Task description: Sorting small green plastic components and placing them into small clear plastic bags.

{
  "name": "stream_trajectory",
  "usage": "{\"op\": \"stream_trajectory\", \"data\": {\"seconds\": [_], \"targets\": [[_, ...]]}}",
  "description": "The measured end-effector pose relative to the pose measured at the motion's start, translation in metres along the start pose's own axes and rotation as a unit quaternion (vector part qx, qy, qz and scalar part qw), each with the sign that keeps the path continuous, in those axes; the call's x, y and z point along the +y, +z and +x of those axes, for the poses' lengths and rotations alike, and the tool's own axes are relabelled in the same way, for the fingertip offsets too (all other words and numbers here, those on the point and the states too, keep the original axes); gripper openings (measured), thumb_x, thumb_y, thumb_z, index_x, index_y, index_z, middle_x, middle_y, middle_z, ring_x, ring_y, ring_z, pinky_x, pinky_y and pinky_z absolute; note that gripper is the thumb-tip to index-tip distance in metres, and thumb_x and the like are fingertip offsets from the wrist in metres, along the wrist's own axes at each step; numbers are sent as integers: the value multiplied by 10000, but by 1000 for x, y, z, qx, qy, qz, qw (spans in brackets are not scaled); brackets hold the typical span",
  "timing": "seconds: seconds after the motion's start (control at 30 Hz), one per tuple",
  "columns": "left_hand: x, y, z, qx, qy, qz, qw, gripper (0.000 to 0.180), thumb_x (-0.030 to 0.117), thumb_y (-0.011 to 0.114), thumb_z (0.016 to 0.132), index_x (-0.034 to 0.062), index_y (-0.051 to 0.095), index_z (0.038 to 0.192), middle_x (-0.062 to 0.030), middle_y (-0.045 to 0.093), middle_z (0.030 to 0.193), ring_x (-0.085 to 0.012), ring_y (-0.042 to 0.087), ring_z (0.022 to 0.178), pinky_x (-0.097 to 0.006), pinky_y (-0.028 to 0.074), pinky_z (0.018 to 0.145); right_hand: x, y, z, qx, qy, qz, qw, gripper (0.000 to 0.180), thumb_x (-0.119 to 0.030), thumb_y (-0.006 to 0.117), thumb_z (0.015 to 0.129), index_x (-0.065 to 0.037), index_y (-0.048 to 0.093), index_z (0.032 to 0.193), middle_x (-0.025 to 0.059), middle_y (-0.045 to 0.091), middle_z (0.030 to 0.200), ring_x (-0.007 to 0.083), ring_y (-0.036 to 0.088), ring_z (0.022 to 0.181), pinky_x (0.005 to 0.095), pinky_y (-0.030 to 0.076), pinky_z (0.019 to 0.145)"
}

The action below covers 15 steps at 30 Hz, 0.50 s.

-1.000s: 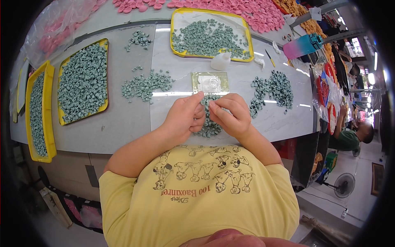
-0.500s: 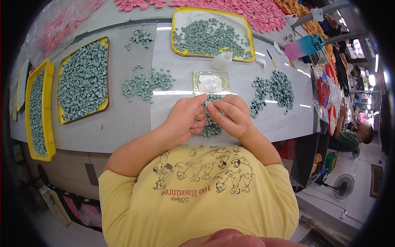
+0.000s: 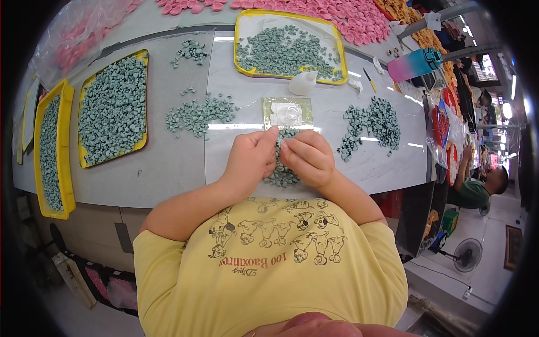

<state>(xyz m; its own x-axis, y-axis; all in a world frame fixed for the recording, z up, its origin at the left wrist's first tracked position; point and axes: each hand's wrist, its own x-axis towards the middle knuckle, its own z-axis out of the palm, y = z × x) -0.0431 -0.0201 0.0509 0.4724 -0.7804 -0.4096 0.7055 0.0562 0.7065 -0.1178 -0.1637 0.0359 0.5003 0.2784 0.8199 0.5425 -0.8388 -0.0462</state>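
My left hand (image 3: 250, 161) is closed, its thumb tip pressed to the curled fingers. Close beside it, my right hand (image 3: 310, 159) is pinched, with the fingertips near the left thumb. Whatever either pinch holds is hidden or too small to make out. Under and between the hands lies a pile of small grey-green pieces (image 3: 283, 178). Just beyond them sits a square greenish pad (image 3: 306, 104) bearing a white sheet and a clear round dish (image 3: 292, 113). A white squeeze bottle (image 3: 303, 83) stands farther back.
Loose green pieces form heaps at left (image 3: 202, 116) and right (image 3: 377, 123). Yellow trays of them stand at the back (image 3: 238, 53) and left (image 3: 147, 98), beside a yellow bin (image 3: 68, 163). A knife (image 3: 370, 80) and a drink bottle (image 3: 414, 64) lie right. Pink pieces (image 3: 337, 14) are heaped behind.
Both hands have shifted slightly. My right hand has turned, its fingers more curled in, and stays close to the left one. The things on the table look the same.
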Motion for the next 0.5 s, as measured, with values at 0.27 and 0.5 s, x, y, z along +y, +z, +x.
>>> {"op": "stream_trajectory", "data": {"seconds": [0.27, 0.5], "targets": [[-2, -4, 1, -66, -10, -64, 996, 310, 270, 417, 953, 69, 422, 717, 33, 340, 589, -53, 287, 460, -214, 228, 404, -3, 1, 1, 46, 190, 123, 973, 261, 129, 681, 588, 14, 580, 799, 91, 577, 769, 200, 551, 647, 277, 445, 540], [-2, -6, 1, -141, 7, -65, 988, 207, 212, 422, 949, 78, 426, 792, 40, 355, 652, -35, 282, 495, -197, 223, 418, -4, -6, 5, 41, 266, 131, 954, 235, 104, 694, 600, 19, 604, 800, 100, 605, 785, 203, 587, 666, 269, 468, 562]]}}
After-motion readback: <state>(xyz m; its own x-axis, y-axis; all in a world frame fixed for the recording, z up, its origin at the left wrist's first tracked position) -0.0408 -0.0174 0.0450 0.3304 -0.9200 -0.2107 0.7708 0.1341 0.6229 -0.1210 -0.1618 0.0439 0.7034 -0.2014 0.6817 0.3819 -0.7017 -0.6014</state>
